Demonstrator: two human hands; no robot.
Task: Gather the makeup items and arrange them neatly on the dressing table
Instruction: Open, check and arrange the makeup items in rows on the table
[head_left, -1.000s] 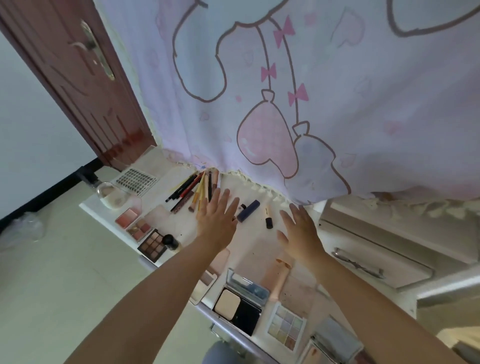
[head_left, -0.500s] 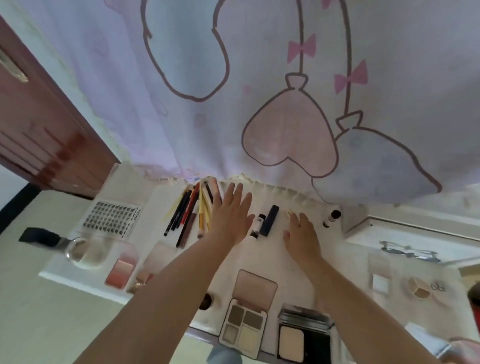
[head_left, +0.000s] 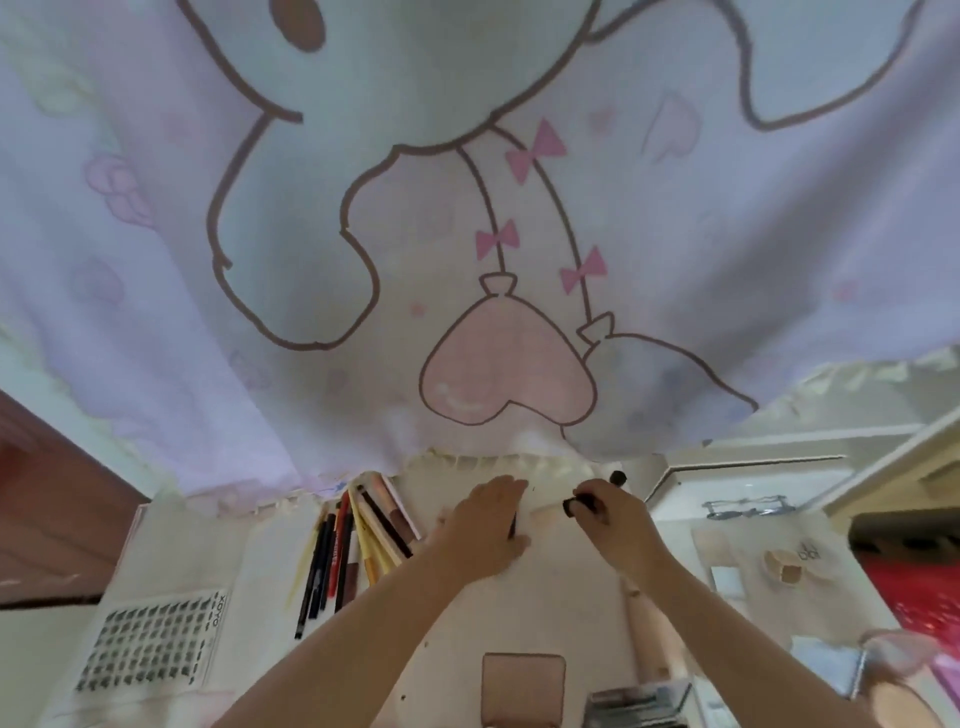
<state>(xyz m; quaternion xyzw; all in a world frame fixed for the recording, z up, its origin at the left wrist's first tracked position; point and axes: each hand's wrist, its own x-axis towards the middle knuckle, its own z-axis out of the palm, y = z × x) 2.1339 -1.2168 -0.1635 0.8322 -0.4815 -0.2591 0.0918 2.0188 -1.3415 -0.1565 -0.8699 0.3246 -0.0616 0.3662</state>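
Both hands are at the far edge of the table (head_left: 561, 597), just under the hem of the curtain (head_left: 363, 260). The left hand (head_left: 480, 525) lies palm down with the fingers straight and close together, pointing away from the person. A thin dark item shows at its right edge, near (head_left: 512, 525); I cannot tell what it is or whether the hand holds it.

The right hand (head_left: 618, 519) has its fingers curled around a small dark tube (head_left: 579, 503). The long axis of the tube runs left to right, and its round end points left, toward the left hand. One more small dark round cap (head_left: 618, 475) is just behind the right hand, at the curtain hem; if it touches the hand I cannot say.

Left of the left hand lies a bundle of pencils (head_left: 345, 545), close together and fanned a little. Their long axes run from the near side to the far side, leaning right at the far end. I count about four dark ones, one red and two or three yellow or pale ones, but they overlap, so the count is not sure.

At the near left there is one sheet of lashes (head_left: 150, 649), with many small dark clusters in rows. At the near edge, between the arms, lies one pink palette (head_left: 522, 686), closed and flat. Right of it is one compact (head_left: 639, 701), partly cut by the picture edge. On the right side of the table is one pale flat card (head_left: 779, 566), with a round thing on it, blurred.
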